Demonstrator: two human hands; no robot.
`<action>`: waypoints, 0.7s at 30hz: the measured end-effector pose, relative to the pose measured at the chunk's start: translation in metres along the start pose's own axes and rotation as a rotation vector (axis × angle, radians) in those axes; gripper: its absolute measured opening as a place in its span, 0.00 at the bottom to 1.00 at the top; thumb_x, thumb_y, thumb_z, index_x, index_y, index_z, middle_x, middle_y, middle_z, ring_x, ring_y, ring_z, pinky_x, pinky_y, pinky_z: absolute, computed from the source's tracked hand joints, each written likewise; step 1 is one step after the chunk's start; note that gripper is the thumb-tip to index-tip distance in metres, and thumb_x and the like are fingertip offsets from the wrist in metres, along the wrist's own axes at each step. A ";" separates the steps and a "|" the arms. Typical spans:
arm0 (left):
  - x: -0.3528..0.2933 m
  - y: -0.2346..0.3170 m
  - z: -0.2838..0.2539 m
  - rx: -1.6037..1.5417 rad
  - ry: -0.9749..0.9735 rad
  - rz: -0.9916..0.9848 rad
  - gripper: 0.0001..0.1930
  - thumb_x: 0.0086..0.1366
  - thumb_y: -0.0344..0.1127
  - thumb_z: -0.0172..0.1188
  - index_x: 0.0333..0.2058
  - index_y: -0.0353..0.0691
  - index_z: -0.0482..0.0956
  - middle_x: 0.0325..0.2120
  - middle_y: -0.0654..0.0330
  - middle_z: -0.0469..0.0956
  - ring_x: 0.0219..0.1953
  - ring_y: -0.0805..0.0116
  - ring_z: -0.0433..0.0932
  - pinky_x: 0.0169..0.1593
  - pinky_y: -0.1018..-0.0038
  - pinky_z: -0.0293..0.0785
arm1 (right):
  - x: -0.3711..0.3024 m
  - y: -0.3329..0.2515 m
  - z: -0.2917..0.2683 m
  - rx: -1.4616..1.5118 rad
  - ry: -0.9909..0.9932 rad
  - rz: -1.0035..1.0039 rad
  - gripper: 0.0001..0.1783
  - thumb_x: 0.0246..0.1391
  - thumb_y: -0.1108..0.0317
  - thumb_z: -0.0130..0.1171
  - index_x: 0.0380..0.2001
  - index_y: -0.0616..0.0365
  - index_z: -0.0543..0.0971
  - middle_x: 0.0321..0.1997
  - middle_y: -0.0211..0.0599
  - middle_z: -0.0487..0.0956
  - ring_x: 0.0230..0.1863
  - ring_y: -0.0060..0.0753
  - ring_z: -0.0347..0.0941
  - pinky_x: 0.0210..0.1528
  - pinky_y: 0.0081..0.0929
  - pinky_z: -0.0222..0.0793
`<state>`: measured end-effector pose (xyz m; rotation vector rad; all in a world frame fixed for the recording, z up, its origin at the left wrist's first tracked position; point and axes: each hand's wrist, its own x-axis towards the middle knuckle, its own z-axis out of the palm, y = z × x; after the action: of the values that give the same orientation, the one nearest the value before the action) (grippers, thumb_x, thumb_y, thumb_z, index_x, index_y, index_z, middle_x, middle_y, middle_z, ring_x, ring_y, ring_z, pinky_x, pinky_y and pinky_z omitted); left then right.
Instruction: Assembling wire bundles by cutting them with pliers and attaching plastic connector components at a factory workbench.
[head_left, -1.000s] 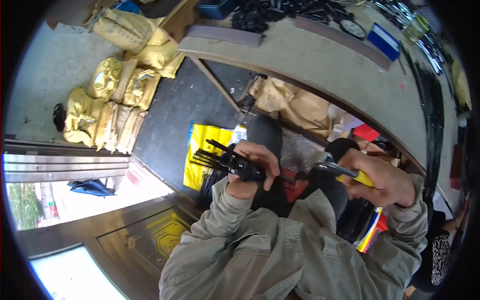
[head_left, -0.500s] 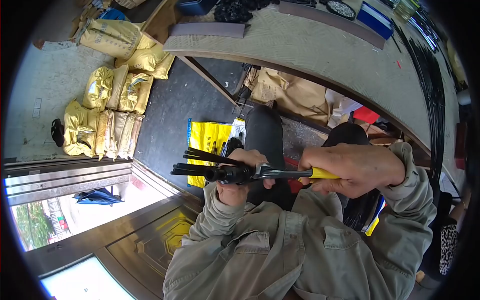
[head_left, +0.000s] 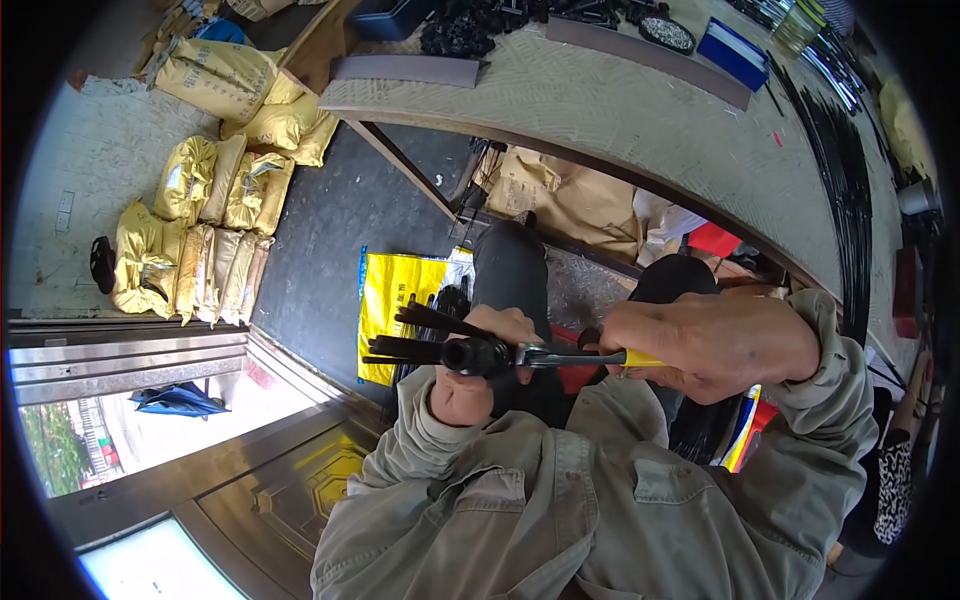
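Note:
My left hand is closed round a black tubular hub in front of my lap. The hub's round open end points up towards the head view. Several thin black rods fan out from it to the left. In my right hand is a pair of pliers with yellow grips, the fingers wrapped round the handles. The metal jaws meet the hub's right side, beside my left fingers. Exactly what the jaws bite on is hidden.
A long workbench crosses the top right, bearing a bundle of black rods and a blue box. Stacked yellow sacks line the left wall. A yellow bag lies on the floor by my leg. A brown door stands lower left.
The hub has tilted so its open end faces up more, and it sits slightly further right. The pliers stay at its right side. The whole view has shifted a little.

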<state>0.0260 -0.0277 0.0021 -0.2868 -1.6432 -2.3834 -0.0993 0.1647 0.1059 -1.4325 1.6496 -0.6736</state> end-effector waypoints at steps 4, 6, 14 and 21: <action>0.004 -0.011 0.001 -0.010 0.010 0.022 0.34 0.55 0.67 0.41 0.34 0.34 0.67 0.21 0.58 0.68 0.20 0.73 0.66 0.26 0.76 0.63 | 0.000 0.001 0.003 -0.065 0.035 0.060 0.14 0.47 0.75 0.52 0.37 0.59 0.61 0.34 0.43 0.68 0.25 0.51 0.70 0.22 0.40 0.60; 0.007 -0.011 0.002 0.125 0.109 0.017 0.35 0.55 0.70 0.36 0.32 0.37 0.67 0.16 0.60 0.68 0.16 0.72 0.66 0.22 0.75 0.63 | 0.004 0.003 0.014 -0.153 0.116 0.083 0.14 0.46 0.76 0.52 0.37 0.59 0.62 0.35 0.43 0.68 0.25 0.51 0.70 0.22 0.40 0.62; 0.001 -0.054 -0.013 0.404 0.332 0.085 0.16 0.53 0.33 0.61 0.39 0.33 0.71 0.30 0.59 0.74 0.29 0.72 0.72 0.34 0.74 0.69 | -0.007 0.090 0.000 -0.901 0.715 0.531 0.16 0.42 0.68 0.58 0.37 0.54 0.69 0.40 0.39 0.70 0.35 0.45 0.71 0.33 0.36 0.68; 0.019 -0.021 0.015 0.270 0.217 0.242 0.20 0.47 0.33 0.68 0.38 0.35 0.73 0.31 0.62 0.73 0.35 0.75 0.71 0.36 0.75 0.70 | -0.056 0.138 -0.008 -1.158 0.928 0.326 0.13 0.45 0.64 0.55 0.34 0.59 0.72 0.41 0.44 0.72 0.38 0.47 0.71 0.40 0.42 0.67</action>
<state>0.0021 -0.0079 -0.0059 -0.1606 -1.6940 -1.9182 -0.1785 0.2464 0.0091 -1.5670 3.2574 -0.1062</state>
